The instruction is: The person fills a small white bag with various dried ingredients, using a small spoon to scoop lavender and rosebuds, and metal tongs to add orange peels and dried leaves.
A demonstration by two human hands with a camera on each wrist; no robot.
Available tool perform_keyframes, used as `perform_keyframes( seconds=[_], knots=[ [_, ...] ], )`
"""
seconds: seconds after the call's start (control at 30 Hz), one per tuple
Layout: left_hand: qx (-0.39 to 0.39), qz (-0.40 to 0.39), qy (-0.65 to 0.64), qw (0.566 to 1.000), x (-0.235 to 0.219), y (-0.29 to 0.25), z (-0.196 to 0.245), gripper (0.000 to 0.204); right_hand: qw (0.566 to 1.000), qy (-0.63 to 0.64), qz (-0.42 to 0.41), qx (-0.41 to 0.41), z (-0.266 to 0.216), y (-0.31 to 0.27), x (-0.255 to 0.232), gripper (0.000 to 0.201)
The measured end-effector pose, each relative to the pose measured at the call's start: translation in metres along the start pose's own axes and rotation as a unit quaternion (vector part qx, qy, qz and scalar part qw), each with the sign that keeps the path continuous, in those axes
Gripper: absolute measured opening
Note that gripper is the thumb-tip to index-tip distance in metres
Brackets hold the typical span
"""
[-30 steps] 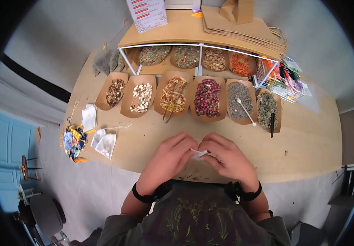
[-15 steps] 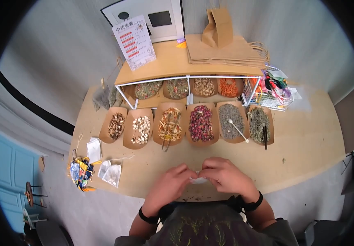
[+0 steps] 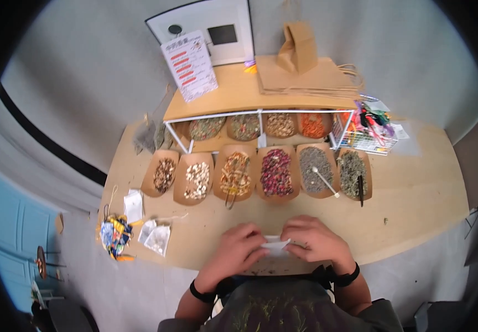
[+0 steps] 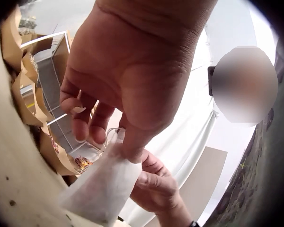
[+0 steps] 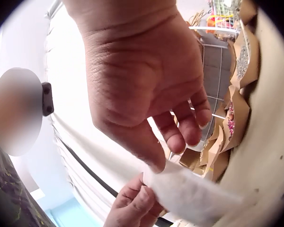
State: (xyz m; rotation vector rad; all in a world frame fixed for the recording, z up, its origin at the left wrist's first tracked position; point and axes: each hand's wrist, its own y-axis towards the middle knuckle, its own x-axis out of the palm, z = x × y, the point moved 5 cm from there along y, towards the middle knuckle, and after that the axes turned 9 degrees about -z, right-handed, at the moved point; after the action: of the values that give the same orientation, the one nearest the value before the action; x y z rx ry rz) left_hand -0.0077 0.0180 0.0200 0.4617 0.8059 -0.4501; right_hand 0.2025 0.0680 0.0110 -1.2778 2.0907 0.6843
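Observation:
A small white translucent pouch (image 3: pixel 276 245) is stretched between both hands near the table's front edge. My left hand (image 3: pixel 240 250) pinches its left side, my right hand (image 3: pixel 315 241) its right side. In the left wrist view the pouch (image 4: pixel 104 187) hangs below the thumb and fingers of the left hand (image 4: pixel 132 75), a thin string loop at its top. The right wrist view has the pouch (image 5: pixel 189 191) under the thumb of the right hand (image 5: pixel 142 71). What the pouch holds cannot be told.
Several paper trays of dried herbs and petals stand in a row, one tray of rose-coloured buds (image 3: pixel 276 172) among them. Behind is a wooden shelf (image 3: pixel 228 83) with a sign and paper bags. At left lie white pouches (image 3: pixel 155 237) and colourful sachets (image 3: pixel 116 235).
The head view has tilted up, then shifted slightly. Both hands have moved a little apart, and more of the white pouch shows between them.

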Motion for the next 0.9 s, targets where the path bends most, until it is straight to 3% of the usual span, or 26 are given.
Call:
perform_keyframes(
  seconds=[0.07,0.1,0.17,0.2,0.23,0.3,0.4,0.43,0.5,0.53,0.67,0.73,0.8,0.87,0.9],
  knots=[
    [-0.019,0.013,0.009,1.0,-0.004,0.002,0.003,0.021,0.994,0.012,0.104,0.016,-0.003,-0.002,-0.004,0.037],
    [-0.023,0.025,0.021,0.999,-0.007,0.005,0.007,0.02,0.995,0.022,0.095,0.013,-0.006,0.001,0.005,0.037],
    [-0.024,0.055,0.026,0.998,-0.015,0.013,0.017,0.018,0.979,0.077,0.174,0.071,-0.002,0.002,0.008,0.057],
    [-0.03,0.064,0.037,0.997,-0.017,0.017,0.02,0.017,0.983,0.047,0.163,0.075,0.007,0.004,0.018,0.089],
    [-0.034,0.072,0.048,0.996,-0.018,0.021,0.023,0.016,0.983,0.047,0.159,0.073,0.008,0.008,0.024,0.089],
    [-0.034,0.082,0.052,0.995,-0.016,0.031,0.028,0.015,0.966,0.041,0.229,0.116,0.005,0.017,0.028,0.109],
    [-0.039,0.084,0.072,0.993,-0.012,0.042,0.03,0.015,0.967,0.012,0.241,0.083,0.019,0.03,0.042,0.119],
    [-0.048,0.075,0.087,0.992,-0.01,0.045,0.029,0.015,0.967,0.011,0.24,0.082,0.02,0.031,0.045,0.119],
    [-0.031,0.086,0.086,0.992,-0.014,0.049,0.033,0.015,0.938,0.2,0.271,0.08,0.025,0.034,0.046,0.101],
    [-0.013,0.095,0.086,0.992,-0.016,0.05,0.035,0.015,0.938,0.2,0.271,0.08,0.027,0.035,0.045,0.101],
    [-0.043,0.073,0.067,0.994,-0.023,0.049,0.03,0.022,0.923,0.201,0.294,0.144,0.046,0.025,0.04,0.069],
    [-0.062,0.125,0.036,0.99,-0.035,0.046,0.019,0.03,0.925,0.182,0.295,0.155,0.05,0.018,0.036,0.058],
    [-0.096,0.153,0.045,0.982,-0.044,0.045,-0.004,0.033,0.896,0.255,0.3,0.206,0.053,0.008,0.029,0.051],
    [-0.135,0.183,0.053,0.972,-0.047,0.045,-0.036,0.036,0.897,0.238,0.311,0.207,0.059,-0.002,0.023,0.05],
    [-0.158,0.191,0.12,0.961,-0.045,0.046,-0.057,0.035,0.897,0.221,0.322,0.206,0.062,-0.007,0.019,0.049]
  ],
)
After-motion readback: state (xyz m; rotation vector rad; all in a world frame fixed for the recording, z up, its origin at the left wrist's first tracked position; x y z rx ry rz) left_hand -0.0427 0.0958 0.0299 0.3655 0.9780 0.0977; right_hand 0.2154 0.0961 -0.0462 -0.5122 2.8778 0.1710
